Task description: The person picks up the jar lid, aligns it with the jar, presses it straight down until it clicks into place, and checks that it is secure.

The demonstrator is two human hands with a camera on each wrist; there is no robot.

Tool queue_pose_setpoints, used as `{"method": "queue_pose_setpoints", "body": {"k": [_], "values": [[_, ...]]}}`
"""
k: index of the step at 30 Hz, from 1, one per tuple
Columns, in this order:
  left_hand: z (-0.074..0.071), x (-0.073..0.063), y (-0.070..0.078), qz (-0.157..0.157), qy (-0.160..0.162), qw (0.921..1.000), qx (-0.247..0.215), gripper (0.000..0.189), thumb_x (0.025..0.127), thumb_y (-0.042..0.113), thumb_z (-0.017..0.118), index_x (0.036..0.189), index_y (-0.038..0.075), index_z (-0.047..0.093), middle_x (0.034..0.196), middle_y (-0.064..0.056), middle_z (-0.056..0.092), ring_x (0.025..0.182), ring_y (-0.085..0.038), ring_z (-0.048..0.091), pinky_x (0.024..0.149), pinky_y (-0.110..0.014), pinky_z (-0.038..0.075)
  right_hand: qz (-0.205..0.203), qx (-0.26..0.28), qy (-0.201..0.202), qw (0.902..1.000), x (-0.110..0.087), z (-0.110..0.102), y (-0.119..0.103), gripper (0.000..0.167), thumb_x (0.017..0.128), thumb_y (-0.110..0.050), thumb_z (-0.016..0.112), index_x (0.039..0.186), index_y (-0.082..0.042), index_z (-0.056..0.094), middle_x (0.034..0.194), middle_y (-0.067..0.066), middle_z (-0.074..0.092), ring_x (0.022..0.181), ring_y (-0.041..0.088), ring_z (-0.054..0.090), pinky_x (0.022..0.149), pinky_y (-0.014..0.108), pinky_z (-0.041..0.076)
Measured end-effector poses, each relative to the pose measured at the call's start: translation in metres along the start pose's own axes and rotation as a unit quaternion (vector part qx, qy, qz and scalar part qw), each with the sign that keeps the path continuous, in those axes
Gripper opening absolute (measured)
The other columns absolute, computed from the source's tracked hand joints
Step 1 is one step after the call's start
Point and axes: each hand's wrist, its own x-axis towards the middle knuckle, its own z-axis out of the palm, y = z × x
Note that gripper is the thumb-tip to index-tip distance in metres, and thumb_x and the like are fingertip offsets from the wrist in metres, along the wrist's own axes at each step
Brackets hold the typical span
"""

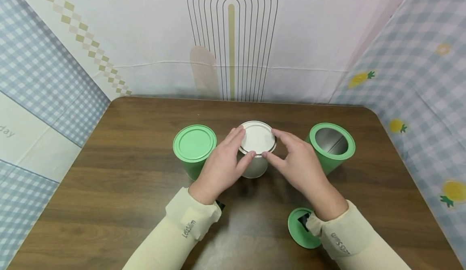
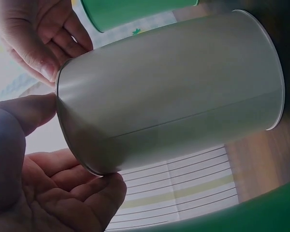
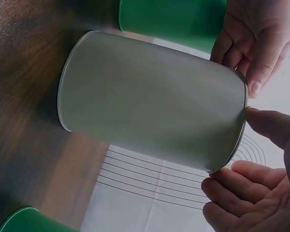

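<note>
A white lid (image 1: 257, 139) lies on top of a white cylindrical can (image 1: 254, 169) that stands upright in the middle of the table. My left hand (image 1: 223, 160) holds the lid's left side at the rim, thumb at the near edge and fingers farther back. Opposite it, my right hand (image 1: 303, 160) holds the right side the same way, the two thumbs nearly meeting. In the left wrist view the can's plain wall (image 2: 169, 92) shows a lengthwise seam, and fingertips touch its top rim. Whether the lid is fully seated I cannot tell.
On the left stands a green can (image 1: 194, 142) with its green lid on. An uncovered green can (image 1: 329, 160) with a metallic inside stands at the right. A loose green lid (image 1: 302, 231) lies on the wooden table (image 1: 127, 205), partly under my right sleeve.
</note>
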Motion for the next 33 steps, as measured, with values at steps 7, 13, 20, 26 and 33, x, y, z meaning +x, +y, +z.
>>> {"method": "queue_pose_setpoints", "body": {"k": [7, 13, 20, 26, 33], "values": [[0.0009, -0.0007, -0.0005, -0.010, 0.003, 0.9999, -0.011, 0.058, 0.099, 0.030, 0.065, 0.147, 0.001, 0.048, 0.155, -0.011, 0.044, 0.142, -0.027, 0.042, 0.114, -0.043, 0.039, 0.000, -0.002, 0.000, 1.0000, 0.0004, 0.0012, 0.0003, 0.060, 0.087, -0.025, 0.080, 0.137, -0.001, 0.059, 0.134, 0.019, 0.062, 0.125, 0.036, 0.059, 0.101, 0.054, 0.048], [0.0017, -0.0002, 0.0026, -0.023, 0.009, 0.9994, -0.025, 0.060, 0.098, 0.030, 0.065, 0.146, 0.000, 0.047, 0.156, -0.013, 0.042, 0.142, -0.025, 0.042, 0.112, -0.044, 0.041, 0.002, 0.000, 0.003, 1.0000, -0.0004, 0.0019, 0.0005, 0.059, 0.087, -0.025, 0.079, 0.137, 0.000, 0.059, 0.135, 0.020, 0.061, 0.125, 0.036, 0.058, 0.101, 0.054, 0.048], [0.0014, -0.0004, 0.0025, -0.034, 0.012, 0.9989, -0.029, 0.061, 0.097, 0.030, 0.067, 0.147, 0.000, 0.047, 0.156, -0.012, 0.042, 0.140, -0.026, 0.045, 0.111, -0.044, 0.043, -0.003, 0.005, 0.009, 0.9999, -0.0006, 0.0024, 0.0001, 0.058, 0.087, -0.024, 0.079, 0.136, 0.000, 0.059, 0.134, 0.019, 0.062, 0.125, 0.036, 0.058, 0.102, 0.054, 0.048], [0.0023, -0.0004, 0.0012, -0.030, 0.022, 0.9988, -0.032, 0.063, 0.096, 0.028, 0.068, 0.148, 0.000, 0.045, 0.157, -0.012, 0.041, 0.140, -0.025, 0.046, 0.111, -0.043, 0.042, -0.004, 0.008, 0.013, 0.9999, -0.0009, 0.0028, 0.0003, 0.057, 0.087, -0.023, 0.079, 0.136, 0.000, 0.059, 0.135, 0.019, 0.062, 0.125, 0.036, 0.058, 0.102, 0.054, 0.047], [0.0027, -0.0010, 0.0005, -0.017, 0.034, 0.9987, -0.035, 0.059, 0.096, 0.025, 0.068, 0.146, 0.001, 0.048, 0.154, -0.011, 0.045, 0.140, -0.026, 0.045, 0.112, -0.044, 0.042, -0.011, 0.013, 0.021, 0.9996, 0.0006, 0.0030, -0.0014, 0.058, 0.086, -0.022, 0.080, 0.136, 0.000, 0.059, 0.135, 0.019, 0.061, 0.125, 0.035, 0.058, 0.102, 0.053, 0.047]]}}
